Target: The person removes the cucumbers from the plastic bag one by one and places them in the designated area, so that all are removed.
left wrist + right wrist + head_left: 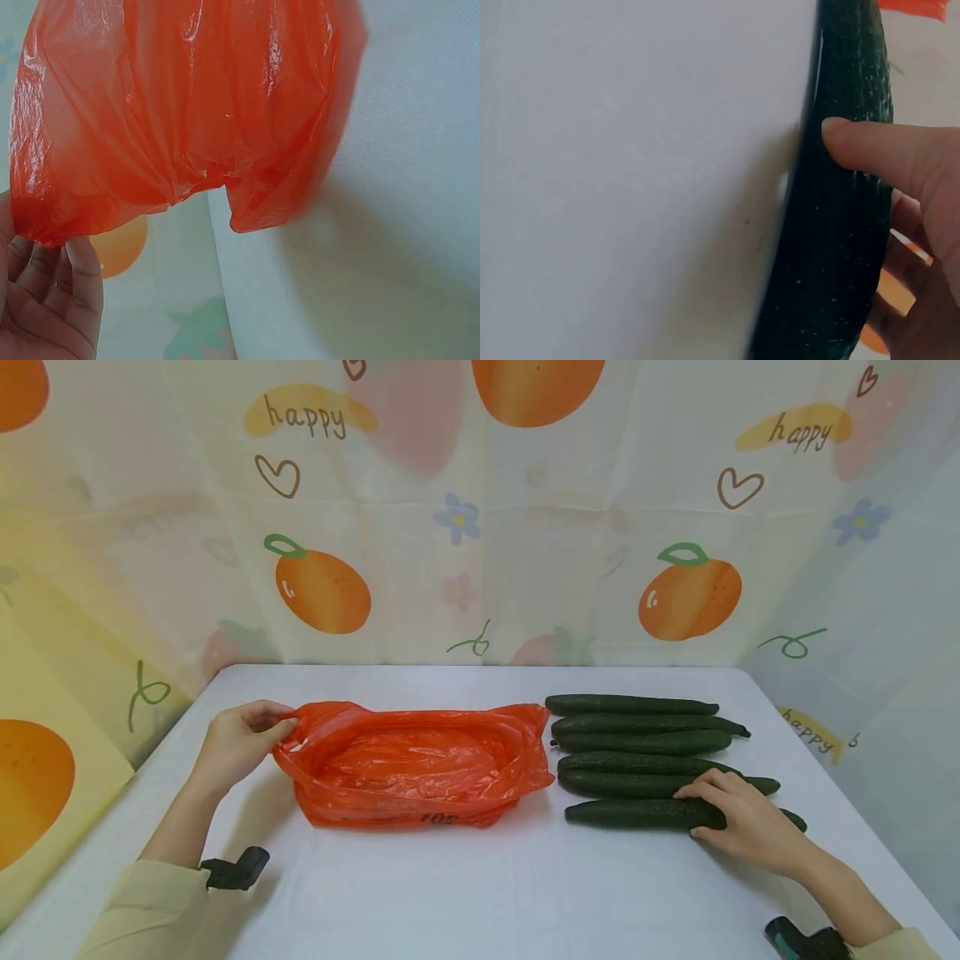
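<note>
An orange-red plastic bag (420,760) lies on the table with its mouth spread wide. My left hand (242,739) pinches the bag's left edge between thumb and fingers; the left wrist view shows the gathered film (56,229) at the fingertips. On the right, my right hand (742,818) grips the nearest cucumber (630,813), thumb on its near side and fingers over the far side. In the right wrist view the thumb presses on the dark green skin of that cucumber (825,247). The palm and fingers hide part of it in the head view.
Several more cucumbers (630,704) lie side by side in a stack of rows behind the held one, their left ends close to the bag. A white cloth covers the table (465,893). Behind it hangs a curtain (555,568) printed with oranges.
</note>
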The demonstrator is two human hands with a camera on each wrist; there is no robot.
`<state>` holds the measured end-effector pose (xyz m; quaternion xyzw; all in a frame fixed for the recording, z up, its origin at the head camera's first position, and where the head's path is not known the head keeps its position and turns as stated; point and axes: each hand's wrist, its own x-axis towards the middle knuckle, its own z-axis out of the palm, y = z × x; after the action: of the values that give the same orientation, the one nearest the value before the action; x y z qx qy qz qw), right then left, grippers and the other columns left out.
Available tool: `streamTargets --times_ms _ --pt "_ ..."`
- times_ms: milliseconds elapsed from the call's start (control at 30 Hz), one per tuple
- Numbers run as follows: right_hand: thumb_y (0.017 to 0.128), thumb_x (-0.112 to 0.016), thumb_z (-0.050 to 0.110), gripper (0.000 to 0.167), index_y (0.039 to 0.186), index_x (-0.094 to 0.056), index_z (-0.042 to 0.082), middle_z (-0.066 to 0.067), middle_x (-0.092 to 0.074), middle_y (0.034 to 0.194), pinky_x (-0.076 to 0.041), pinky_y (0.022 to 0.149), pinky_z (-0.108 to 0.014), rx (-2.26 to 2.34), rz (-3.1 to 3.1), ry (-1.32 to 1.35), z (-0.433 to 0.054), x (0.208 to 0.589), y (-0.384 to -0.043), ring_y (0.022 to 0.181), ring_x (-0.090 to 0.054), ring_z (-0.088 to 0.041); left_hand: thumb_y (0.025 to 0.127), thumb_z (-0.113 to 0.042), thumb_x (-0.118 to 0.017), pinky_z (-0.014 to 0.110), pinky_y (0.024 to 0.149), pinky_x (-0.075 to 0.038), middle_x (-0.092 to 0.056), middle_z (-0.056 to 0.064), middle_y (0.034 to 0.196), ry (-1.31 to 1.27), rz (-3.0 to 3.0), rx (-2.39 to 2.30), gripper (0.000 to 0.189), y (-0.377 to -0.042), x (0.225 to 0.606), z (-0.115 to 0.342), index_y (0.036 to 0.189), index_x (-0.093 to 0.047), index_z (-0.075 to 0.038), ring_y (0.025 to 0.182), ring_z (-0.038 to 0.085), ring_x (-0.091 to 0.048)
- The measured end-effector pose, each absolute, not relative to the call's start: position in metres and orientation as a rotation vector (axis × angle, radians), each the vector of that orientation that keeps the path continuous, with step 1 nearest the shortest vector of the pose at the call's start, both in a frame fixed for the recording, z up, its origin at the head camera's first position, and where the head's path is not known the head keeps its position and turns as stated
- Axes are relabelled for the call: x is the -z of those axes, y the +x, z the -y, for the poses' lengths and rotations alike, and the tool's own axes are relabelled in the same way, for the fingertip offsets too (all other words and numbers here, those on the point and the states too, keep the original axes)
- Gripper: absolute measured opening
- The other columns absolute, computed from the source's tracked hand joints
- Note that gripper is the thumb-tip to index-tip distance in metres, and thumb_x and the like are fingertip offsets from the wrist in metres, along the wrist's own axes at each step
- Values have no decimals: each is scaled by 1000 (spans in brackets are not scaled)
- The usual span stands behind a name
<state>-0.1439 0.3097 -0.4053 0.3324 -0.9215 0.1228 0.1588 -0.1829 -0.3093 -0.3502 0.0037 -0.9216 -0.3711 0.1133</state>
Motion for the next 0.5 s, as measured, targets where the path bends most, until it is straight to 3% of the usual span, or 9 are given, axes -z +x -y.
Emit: streamTargets --times_ms 300,500 --pt "60 -83 12 49 104 -62 16 10 -53 96 -47 66 -31 -275 2647 956 -306 401 -143 84 -53 -11 89 -28 -60 15 61 -50 -68 17 94 10 2714 1086 29 -183 350 309 103 -65 -3 73 4 -60" --pt "64 -81 11 47 107 -62 16 9 -56 98 -49 69 -33 -310 2646 963 -304 394 -143 87 -56 -13 89 -29 -60 15 61 -50 -68 17 94 0 2718 1083 29 -182 351 310 103 -65 -3 71 0 -59"
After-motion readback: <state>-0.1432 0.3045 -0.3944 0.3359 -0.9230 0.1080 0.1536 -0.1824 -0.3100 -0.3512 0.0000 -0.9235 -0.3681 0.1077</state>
